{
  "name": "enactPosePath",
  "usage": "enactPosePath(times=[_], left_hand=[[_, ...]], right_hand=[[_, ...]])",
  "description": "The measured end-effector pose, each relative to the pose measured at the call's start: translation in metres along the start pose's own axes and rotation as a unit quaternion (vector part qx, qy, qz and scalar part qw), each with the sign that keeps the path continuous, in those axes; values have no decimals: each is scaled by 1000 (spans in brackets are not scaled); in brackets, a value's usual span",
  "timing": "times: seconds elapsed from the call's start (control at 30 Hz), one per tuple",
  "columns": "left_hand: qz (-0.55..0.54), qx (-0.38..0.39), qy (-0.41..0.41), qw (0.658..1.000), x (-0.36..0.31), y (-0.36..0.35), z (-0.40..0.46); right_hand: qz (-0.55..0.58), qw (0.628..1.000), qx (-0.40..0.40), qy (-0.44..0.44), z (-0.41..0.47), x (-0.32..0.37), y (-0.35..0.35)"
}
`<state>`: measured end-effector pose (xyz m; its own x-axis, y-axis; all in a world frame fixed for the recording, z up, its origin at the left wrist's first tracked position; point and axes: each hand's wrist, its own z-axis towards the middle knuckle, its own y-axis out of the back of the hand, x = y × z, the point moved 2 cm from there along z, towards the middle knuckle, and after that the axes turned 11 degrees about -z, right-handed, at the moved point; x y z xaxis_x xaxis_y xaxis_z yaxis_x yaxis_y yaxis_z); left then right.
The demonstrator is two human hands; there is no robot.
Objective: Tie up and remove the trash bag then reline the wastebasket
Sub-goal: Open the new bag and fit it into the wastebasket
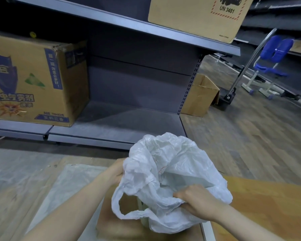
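A crumpled white plastic trash bag [165, 164] billows open in the lower middle of the head view, one loop handle hanging at its lower left. My left hand [116, 171] grips the bag's left edge, partly hidden behind the plastic. My right hand [196, 200] pinches the bag's near right edge with curled fingers. A pale green wastebasket [143, 221] shows only as a sliver beneath the bag; the rest of it is hidden.
Grey metal shelving [129, 119] stands ahead, with a printed cardboard box [33, 80] on its left and another box [198, 14] on the upper shelf. A small open carton [200, 96] sits on the wooden floor, a blue chair [271, 61] beyond. Brown cardboard [261, 206] lies at right.
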<state>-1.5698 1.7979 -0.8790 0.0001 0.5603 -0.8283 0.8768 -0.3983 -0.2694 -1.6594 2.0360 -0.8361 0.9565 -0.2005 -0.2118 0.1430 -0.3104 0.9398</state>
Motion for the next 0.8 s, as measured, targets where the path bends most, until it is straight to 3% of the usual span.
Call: enactPosePath(times=[0.03, 0.07, 0.13, 0.17, 0.23, 0.3, 0.4, 0.53, 0.6, 0.67, 0.7, 0.73, 0.8], left_hand=[[48, -92, -33, 994, 3, 3, 6], [125, -56, -27, 990, 1, -1, 1], [226, 94, 19, 969, 17, -4, 3], [240, 88, 22, 967, 21, 2, 8], [194, 1, -39, 980, 16, 7, 13], [89, -34, -83, 992, 2, 2, 8], [-8, 49, -81, 995, -3, -20, 2], [114, 224, -40, 967, 4, -48, -11], [156, 234, -42, 959, 11, -52, -13], [145, 181, -28, 972, 17, -49, -9], [139, 169, -14, 976, 18, -48, -10], [135, 170, -6, 976, 19, -46, -10], [143, 186, 14, 972, 19, -46, -13]], right_hand=[[2, 1000, 4, -1, 0, 0, 1], [4, 1000, 3, 1, 0, 1, 1], [6, 1000, -7, 3, 0, 2, 3], [8, 1000, -5, 3, 1, 2, 4], [15, 1000, -6, 1, 2, 2, 3], [21, 1000, -6, -2, 2, 1, 3], [25, 999, -19, -3, 1, 1, 0], [14, 1000, 3, 25, -2, 1, 6], [6, 999, -36, 30, -5, -6, 16], [38, 981, -173, -73, -9, -31, 23], [62, 956, -224, -180, -12, -50, 24], [82, 924, -228, -297, -14, -65, 26], [218, 858, -105, -452, -16, -83, 16]])
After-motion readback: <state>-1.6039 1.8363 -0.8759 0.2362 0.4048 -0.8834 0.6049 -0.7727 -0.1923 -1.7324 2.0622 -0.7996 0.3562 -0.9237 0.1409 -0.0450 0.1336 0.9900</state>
